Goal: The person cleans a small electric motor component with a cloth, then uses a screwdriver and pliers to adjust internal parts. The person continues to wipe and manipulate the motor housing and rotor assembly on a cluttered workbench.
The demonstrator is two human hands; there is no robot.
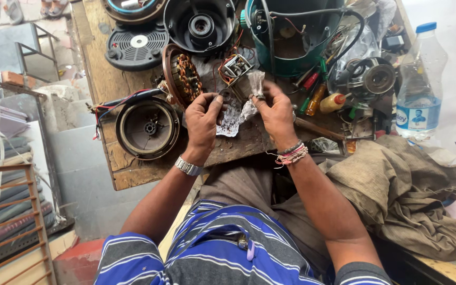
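My left hand (202, 121) is closed around a small dark metal part (222, 98) over the wooden workbench (133, 169). My right hand (275, 111) pinches a crumpled piece of clear plastic wrap (255, 83) next to that part. Between the hands lies a torn white scrap (232, 120). Just beyond the fingers sits a copper-wound stator (184, 76) with red wires, and a small wound coil block (235, 66). A watch is on my left wrist, and thread bands are on my right.
A round motor housing (148, 127) lies left of my hands. Black fan covers (137, 46), a black bowl-shaped casing (200, 25) and a teal drum (291, 37) stand behind. Screwdrivers (315, 97) and a motor part (370, 79) lie at right, near a plastic water bottle (420, 84) and brown cloth (402, 184).
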